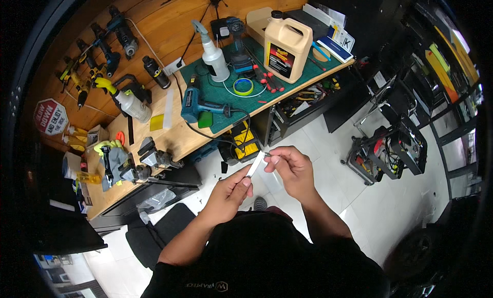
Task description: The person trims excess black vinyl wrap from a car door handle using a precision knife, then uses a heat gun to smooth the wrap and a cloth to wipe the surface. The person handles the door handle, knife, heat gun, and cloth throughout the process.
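Note:
Between my two hands, in front of my body, is a slim white bar-shaped tool, tilted with its far end up and to the right. My left hand is closed round its near end, thumb lying along it. At the far end, my right hand pinches a small dark piece between thumb and fingertips. Whether that piece is fixed to the white tool I cannot tell; its exact kind is too small to make out.
Beyond my hands, a wooden workbench with a green mat bears a blue heat gun, spray bottle and beige jug. A vise is at left. An open drawer juts out; a wheeled cart stands right.

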Action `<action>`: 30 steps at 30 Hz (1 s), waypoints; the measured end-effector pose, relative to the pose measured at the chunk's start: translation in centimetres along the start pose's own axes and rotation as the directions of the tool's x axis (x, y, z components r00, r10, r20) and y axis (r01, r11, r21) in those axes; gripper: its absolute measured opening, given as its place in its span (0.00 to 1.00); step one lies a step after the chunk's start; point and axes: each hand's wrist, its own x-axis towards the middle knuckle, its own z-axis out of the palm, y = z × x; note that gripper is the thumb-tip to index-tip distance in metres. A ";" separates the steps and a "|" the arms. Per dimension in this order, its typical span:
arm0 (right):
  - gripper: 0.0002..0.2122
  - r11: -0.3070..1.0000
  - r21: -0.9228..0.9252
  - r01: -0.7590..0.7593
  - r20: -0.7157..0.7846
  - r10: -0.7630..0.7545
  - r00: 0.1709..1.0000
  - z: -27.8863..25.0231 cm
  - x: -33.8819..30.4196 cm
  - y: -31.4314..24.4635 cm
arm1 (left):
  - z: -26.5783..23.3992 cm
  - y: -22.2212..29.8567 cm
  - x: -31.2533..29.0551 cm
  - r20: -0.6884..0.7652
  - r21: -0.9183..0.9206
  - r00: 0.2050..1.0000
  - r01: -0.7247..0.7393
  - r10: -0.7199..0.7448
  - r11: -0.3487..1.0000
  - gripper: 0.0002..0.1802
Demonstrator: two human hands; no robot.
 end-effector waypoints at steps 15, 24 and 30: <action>0.07 0.984 -0.116 0.137 0.079 -0.128 0.989 0.0 1.0 2.1 | 0.0 -0.5 1.2 -0.158 -0.018 0.983 0.089 -0.091 0.996 0.16; 0.08 0.983 0.182 0.024 -0.047 -0.015 0.999 -1.4 -1.0 2.7 | 2.1 -1.1 2.4 -0.082 -0.118 0.987 0.126 -0.136 0.985 0.16; 0.07 0.974 0.228 -0.007 -0.160 0.044 0.986 -2.1 -2.2 3.6 | 1.7 -1.9 2.9 0.100 -0.180 0.980 0.185 -0.170 0.966 0.14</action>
